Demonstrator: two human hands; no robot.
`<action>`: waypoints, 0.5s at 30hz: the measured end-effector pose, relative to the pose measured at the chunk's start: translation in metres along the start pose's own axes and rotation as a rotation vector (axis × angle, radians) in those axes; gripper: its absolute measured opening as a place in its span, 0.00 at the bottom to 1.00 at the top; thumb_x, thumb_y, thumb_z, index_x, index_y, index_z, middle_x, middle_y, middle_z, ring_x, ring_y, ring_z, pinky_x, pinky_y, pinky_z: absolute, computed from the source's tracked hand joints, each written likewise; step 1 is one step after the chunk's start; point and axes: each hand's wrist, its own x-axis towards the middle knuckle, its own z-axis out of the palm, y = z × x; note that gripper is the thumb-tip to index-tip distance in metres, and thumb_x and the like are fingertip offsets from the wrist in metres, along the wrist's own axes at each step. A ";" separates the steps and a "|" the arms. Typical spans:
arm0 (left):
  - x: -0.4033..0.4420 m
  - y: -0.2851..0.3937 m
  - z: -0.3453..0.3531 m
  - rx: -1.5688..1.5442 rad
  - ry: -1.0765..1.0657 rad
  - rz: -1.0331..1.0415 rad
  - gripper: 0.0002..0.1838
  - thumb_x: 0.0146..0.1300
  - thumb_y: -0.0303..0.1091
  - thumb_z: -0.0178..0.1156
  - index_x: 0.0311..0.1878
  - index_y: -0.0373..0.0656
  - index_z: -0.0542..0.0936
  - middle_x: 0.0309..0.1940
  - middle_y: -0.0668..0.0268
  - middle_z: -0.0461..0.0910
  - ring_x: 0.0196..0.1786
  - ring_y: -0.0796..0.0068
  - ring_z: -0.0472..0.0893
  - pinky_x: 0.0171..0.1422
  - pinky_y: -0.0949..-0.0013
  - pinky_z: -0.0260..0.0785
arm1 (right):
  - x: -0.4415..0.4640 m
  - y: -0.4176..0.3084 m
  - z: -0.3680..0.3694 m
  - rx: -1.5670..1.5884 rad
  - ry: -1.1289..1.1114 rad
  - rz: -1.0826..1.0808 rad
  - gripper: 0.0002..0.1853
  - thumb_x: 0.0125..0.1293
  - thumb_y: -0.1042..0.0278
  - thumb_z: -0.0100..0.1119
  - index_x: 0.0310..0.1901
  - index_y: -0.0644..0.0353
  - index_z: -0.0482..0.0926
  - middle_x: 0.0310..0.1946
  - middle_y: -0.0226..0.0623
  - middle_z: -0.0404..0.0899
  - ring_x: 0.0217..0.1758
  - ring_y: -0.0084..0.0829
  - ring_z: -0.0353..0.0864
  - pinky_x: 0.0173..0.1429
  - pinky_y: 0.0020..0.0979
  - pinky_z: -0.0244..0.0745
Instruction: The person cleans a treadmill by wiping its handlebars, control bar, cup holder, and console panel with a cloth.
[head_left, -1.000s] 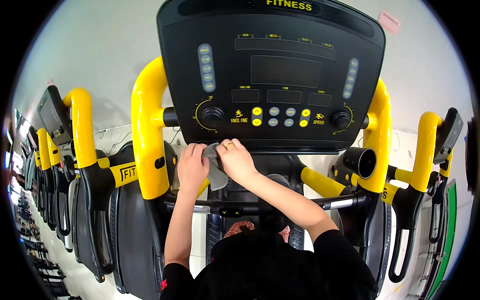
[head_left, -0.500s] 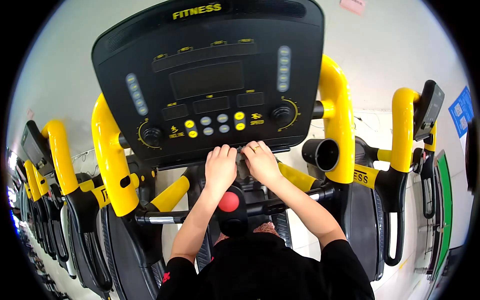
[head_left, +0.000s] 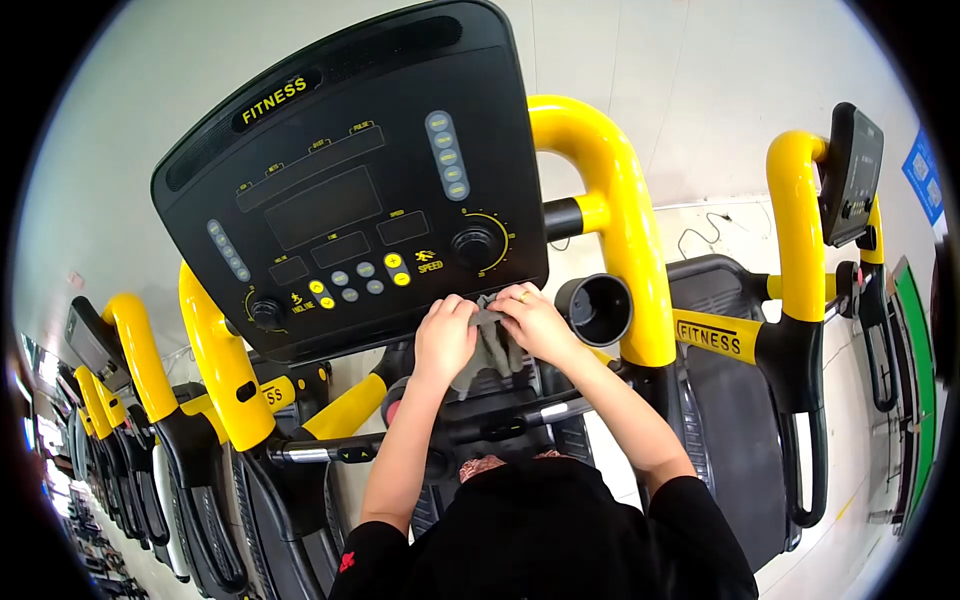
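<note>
Between my hands hangs a crumpled grey cloth, just below the lower edge of a black treadmill console. My left hand has its fingers closed on the cloth's upper left part. On the other side, my right hand, with a ring on one finger, pinches its upper right part. Both hands are close to the console's bottom rim; I cannot tell whether they touch it. The speed knob lies above my right hand. Part of a red button shows beside my left forearm.
A black cup holder sits right of my right hand, beside a thick yellow handlebar. A black crossbar runs below my hands. Other treadmills stand to both sides, one with a yellow upright. Cables lie near the wall.
The view has shifted, so the console appears farther left and more tilted. More of the grey cloth now hangs visibly between my hands. My forearm now covers most of the red button.
</note>
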 end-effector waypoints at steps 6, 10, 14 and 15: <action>-0.008 0.011 -0.003 -0.253 0.232 -0.076 0.06 0.50 0.28 0.61 0.33 0.41 0.79 0.29 0.62 0.78 0.37 0.59 0.77 0.42 0.62 0.69 | -0.005 -0.014 -0.017 0.106 0.125 0.051 0.08 0.52 0.80 0.58 0.36 0.61 0.79 0.38 0.38 0.76 0.44 0.41 0.74 0.49 0.35 0.70; -0.017 0.039 -0.009 -0.675 0.293 -0.367 0.06 0.56 0.24 0.60 0.38 0.36 0.78 0.29 0.63 0.80 0.30 0.81 0.78 0.35 0.77 0.69 | 0.000 -0.035 -0.020 0.394 0.245 0.103 0.08 0.55 0.78 0.58 0.38 0.63 0.74 0.43 0.39 0.78 0.48 0.37 0.76 0.53 0.33 0.70; -0.017 0.071 0.000 -0.866 0.295 -0.378 0.12 0.57 0.22 0.58 0.46 0.34 0.76 0.33 0.60 0.80 0.35 0.77 0.80 0.39 0.74 0.72 | 0.001 -0.045 -0.009 0.670 0.321 0.428 0.08 0.61 0.75 0.56 0.42 0.64 0.73 0.38 0.40 0.81 0.41 0.26 0.79 0.47 0.27 0.73; -0.018 0.074 0.000 -0.895 0.319 -0.315 0.13 0.57 0.21 0.57 0.47 0.34 0.75 0.34 0.59 0.80 0.37 0.76 0.81 0.41 0.73 0.73 | 0.002 -0.047 -0.007 0.698 0.368 0.457 0.08 0.62 0.75 0.55 0.43 0.65 0.73 0.38 0.39 0.80 0.42 0.25 0.79 0.47 0.26 0.72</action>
